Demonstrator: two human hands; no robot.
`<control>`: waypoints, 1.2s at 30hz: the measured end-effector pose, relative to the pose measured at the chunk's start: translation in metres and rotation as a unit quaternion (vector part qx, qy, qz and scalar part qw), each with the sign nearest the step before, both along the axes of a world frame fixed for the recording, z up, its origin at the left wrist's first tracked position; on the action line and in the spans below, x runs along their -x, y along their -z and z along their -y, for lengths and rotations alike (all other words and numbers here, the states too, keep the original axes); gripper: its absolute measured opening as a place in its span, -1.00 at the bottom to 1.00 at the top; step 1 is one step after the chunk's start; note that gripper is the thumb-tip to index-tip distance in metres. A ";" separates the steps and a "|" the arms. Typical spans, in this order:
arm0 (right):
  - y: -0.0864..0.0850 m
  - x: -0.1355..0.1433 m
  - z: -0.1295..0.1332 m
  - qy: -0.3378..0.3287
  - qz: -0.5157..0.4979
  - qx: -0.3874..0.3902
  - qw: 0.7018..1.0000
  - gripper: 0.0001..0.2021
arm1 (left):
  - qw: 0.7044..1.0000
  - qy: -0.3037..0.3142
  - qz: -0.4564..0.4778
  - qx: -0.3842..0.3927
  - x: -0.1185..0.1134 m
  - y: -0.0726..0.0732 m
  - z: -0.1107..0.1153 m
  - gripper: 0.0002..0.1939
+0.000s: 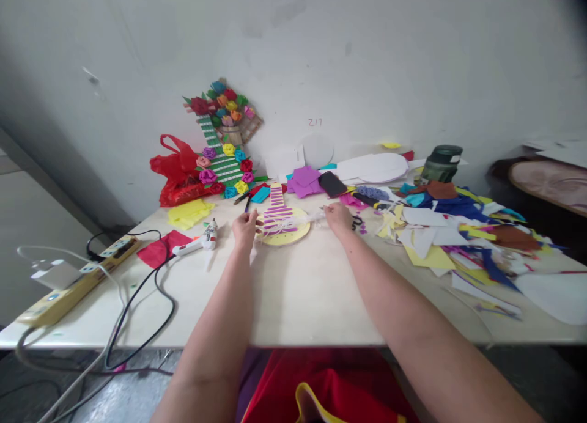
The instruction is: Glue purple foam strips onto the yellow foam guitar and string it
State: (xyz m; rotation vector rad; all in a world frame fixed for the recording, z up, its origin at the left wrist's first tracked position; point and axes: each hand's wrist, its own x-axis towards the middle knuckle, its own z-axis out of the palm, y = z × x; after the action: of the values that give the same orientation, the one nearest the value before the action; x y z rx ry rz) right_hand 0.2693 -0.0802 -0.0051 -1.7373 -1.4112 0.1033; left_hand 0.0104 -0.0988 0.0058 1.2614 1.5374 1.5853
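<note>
In front of me on the table lies a yellow rounded craft piece with a long neck, crossed by purple and white stripes. Thin wispy white strands stretch across its round part and beyond its right side. My left hand is closed at the left edge of the piece, its fingers pinched on the strands. Off to the right, my right hand pinches the other end of the strands, apart from the piece. The fingertips are small and slightly blurred.
A white glue gun and red sheet lie left, near a power strip with trailing cables. Behind stand a flower-decorated green craft and red bag. Paper scraps, scissors and a dark green bottle are right.
</note>
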 end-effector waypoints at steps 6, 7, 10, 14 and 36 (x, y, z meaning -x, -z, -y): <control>-0.014 0.010 0.016 0.006 0.180 -0.121 0.976 -0.70 | 0.996 0.032 0.088 -0.004 -0.001 -0.001 -0.001 -0.69; -0.014 0.011 0.016 -0.032 0.192 -0.140 0.971 -0.70 | 0.993 0.044 0.105 -0.012 0.000 -0.001 0.000 -0.67; -0.010 0.015 0.015 -0.208 0.240 -0.128 0.940 -0.77 | 0.984 0.085 0.156 -0.029 0.000 -0.002 0.000 -0.59; -0.001 0.020 0.013 -0.333 0.288 -0.060 0.896 -0.81 | 0.975 0.107 0.189 -0.042 -0.001 -0.004 0.002 -0.52; -0.010 0.024 0.015 -0.368 -0.273 0.043 0.887 -0.92 | 0.900 -0.001 -0.393 -0.190 -0.016 -0.002 0.003 -0.82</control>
State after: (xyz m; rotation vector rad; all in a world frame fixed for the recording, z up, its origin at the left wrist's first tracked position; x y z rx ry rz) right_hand 0.2455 -0.0951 0.0048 -1.0125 -1.5494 0.9993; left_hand 0.0266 -0.1014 0.0080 2.3275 1.6992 1.4959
